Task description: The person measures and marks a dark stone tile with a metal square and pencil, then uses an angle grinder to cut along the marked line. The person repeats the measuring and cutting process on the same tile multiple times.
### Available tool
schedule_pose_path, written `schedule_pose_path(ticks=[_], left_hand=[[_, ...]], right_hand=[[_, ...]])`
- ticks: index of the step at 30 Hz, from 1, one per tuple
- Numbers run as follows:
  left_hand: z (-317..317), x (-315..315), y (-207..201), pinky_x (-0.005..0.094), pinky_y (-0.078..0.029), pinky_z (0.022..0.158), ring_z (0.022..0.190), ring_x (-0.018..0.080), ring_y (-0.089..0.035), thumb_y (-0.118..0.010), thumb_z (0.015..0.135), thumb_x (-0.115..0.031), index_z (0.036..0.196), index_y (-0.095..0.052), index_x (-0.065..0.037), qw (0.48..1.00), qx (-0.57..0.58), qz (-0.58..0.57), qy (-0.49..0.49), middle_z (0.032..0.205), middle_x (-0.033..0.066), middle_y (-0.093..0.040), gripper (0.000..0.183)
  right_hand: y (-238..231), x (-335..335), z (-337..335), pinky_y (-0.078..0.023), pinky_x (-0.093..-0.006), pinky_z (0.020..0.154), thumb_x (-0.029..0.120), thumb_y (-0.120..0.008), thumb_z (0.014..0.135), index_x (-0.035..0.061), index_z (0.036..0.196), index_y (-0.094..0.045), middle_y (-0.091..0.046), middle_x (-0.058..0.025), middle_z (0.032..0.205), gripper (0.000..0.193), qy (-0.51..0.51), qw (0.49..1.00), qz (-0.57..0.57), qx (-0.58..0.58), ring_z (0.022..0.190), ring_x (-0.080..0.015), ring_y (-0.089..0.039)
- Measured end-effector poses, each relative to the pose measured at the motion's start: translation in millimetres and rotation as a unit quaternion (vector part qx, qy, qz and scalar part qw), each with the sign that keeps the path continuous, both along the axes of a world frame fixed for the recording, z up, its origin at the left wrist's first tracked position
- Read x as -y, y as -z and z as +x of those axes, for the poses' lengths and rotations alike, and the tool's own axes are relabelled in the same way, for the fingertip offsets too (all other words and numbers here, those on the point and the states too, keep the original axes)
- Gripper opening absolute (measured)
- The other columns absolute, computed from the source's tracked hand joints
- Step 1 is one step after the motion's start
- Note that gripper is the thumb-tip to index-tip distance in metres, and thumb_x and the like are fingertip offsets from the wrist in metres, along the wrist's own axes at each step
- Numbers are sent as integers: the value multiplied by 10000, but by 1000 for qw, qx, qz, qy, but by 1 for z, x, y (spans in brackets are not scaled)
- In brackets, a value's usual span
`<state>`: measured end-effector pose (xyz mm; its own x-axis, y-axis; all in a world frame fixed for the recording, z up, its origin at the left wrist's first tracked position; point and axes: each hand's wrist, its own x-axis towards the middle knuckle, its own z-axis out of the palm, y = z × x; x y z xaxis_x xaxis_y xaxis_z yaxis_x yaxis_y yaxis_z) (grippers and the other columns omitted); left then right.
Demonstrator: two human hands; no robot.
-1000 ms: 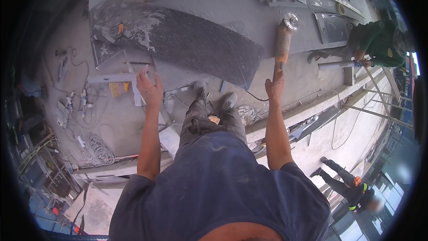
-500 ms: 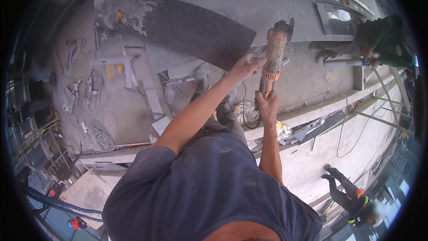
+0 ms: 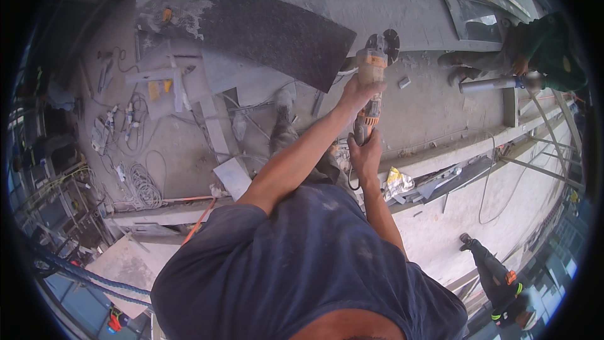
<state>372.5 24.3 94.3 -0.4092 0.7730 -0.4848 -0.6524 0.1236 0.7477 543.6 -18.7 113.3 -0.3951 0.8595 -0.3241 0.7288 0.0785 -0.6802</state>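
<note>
I hold a dusty orange and grey angle grinder (image 3: 372, 70) out in front of me. My left hand (image 3: 361, 93) is wrapped round the middle of its body. Lower down, my right hand (image 3: 365, 148) grips the rear handle, where the cord comes out. The dark cutting disc (image 3: 392, 46) at the far end shows part of its face and touches nothing that I can see. To the left of the tool lies a large dark sheet (image 3: 277, 38) streaked with pale dust, its near corner close to my left wrist.
A person in green (image 3: 547, 56) is at the right beside a grey tube (image 3: 487, 84). Another person (image 3: 498, 280) is at the lower right. Coiled cable (image 3: 143, 190) and plugs lie on the left floor. Along the right runs a ledge (image 3: 434, 155) with scraps and a yellow-white wrapper (image 3: 396, 182).
My left hand, earlier beside the grinder with fingers stretched, has closed round its body. The grinder has shifted slightly left and rolled, so more of the disc's face shows.
</note>
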Motion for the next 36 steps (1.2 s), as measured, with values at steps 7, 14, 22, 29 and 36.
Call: schedule_pose_path(ticks=[7,14,22,29,36], left_hand=[[-75,4,13,382,-643,824,956,180,-753,-901,936,-349,1338,-660,-60,996,41,-25,-72,1117,52,-736,551],[-204,58,23,493,-643,948,1082,273,-755,-810,1016,-451,1499,-577,-120,986,33,-44,-160,1271,164,-758,630],[-252,55,31,546,-593,1072,1233,317,-716,-829,983,-600,1560,-511,34,972,16,-103,-212,1377,187,-700,915],[-239,44,31,531,-534,1150,1375,354,-647,-872,901,-675,1636,-433,94,970,-38,-139,-193,1532,205,-599,1151],[-245,46,48,543,-480,1212,1489,382,-559,-841,901,-723,1683,-361,102,977,-38,-114,-175,1644,235,-513,1234]], right_hand=[[-1,-21,-64,-569,-605,836,212,-795,875,-28,1154,-543,-747,-357,971,446,-83,995,-38,-39,944,-575,-733],[18,-8,-170,-581,-644,845,234,-750,914,29,1254,-469,-768,-330,983,486,-230,973,-9,-21,943,-567,-748],[23,-2,-206,-596,-631,885,215,-733,928,54,1251,-475,-789,-301,1015,444,-224,974,-25,-5,975,-540,-765],[29,-6,-201,-601,-614,904,232,-752,938,59,1251,-485,-798,-282,1014,446,-201,979,-27,-8,983,-519,-771],[33,-9,-196,-588,-627,879,213,-750,914,43,1236,-503,-785,-303,1005,440,-200,979,-29,-29,967,-534,-760]])
